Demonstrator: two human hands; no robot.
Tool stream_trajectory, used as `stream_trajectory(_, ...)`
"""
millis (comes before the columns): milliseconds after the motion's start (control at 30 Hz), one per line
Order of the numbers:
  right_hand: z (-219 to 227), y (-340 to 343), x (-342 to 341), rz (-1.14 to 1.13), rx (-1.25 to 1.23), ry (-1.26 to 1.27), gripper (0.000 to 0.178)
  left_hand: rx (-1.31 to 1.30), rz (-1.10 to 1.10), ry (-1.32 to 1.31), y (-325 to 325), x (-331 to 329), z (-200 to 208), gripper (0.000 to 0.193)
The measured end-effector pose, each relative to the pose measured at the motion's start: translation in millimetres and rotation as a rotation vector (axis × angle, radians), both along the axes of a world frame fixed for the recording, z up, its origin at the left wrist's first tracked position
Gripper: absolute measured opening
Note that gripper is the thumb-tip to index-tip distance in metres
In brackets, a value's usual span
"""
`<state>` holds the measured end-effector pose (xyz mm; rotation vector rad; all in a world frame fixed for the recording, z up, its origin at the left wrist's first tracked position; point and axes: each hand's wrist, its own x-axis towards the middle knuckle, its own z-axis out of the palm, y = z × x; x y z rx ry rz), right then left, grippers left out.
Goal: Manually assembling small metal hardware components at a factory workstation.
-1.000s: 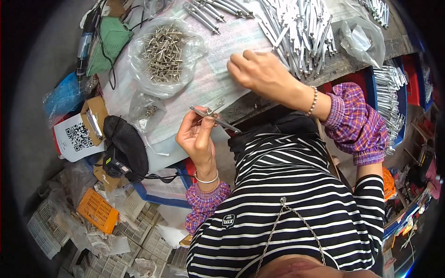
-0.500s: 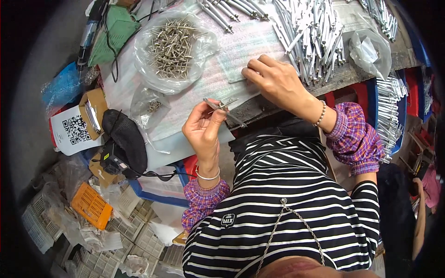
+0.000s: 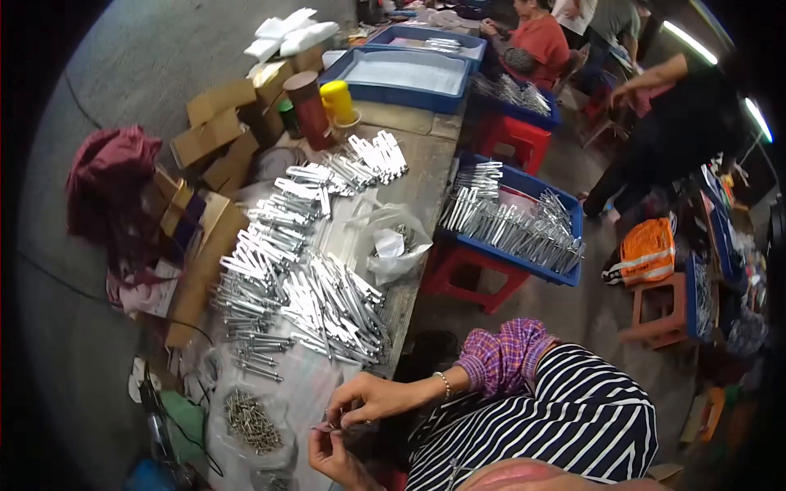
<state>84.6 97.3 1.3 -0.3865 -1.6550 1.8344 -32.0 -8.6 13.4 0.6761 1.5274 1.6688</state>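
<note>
At the table's near edge my hands meet, fingertip to fingertip. My left hand is closed in a pinch on a thin metal part, mostly hidden by the fingers. My right hand reaches over from the right, its fingers curled closed against the left fingertips; what it grips, if anything, is too small to make out. Left of both hands lies an open clear plastic bag full of metal screws. Beyond them, a large heap of slim silvery metal parts spreads along the table.
A clear bag stands by the table's right edge. Blue trays of metal parts rest on red stools. Cardboard boxes line the left, near a yellow cup. Several people are farther off.
My view has swung up and to the right, showing more of the table and room. My right hand, apart from the left before, has come together with it at the fingertips.
</note>
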Motion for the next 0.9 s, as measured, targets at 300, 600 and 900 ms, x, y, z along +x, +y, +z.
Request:
stream_trajectory(300,-1,-20,37,-0.049,-0.442,0.111,0.015,0.032,-0.055,0.185,0,35,10,0.013)
stream_trajectory(600,3,-22,60,-0.137,-0.343,0.229,0.011,0.136,-0.037,-0.048,2,67,-2,0.011)
stream_trajectory(900,0,-33,61,-0.161,-0.195,0.227,0.012,0.175,-0.005,0.091,-9,73,1,0.011)
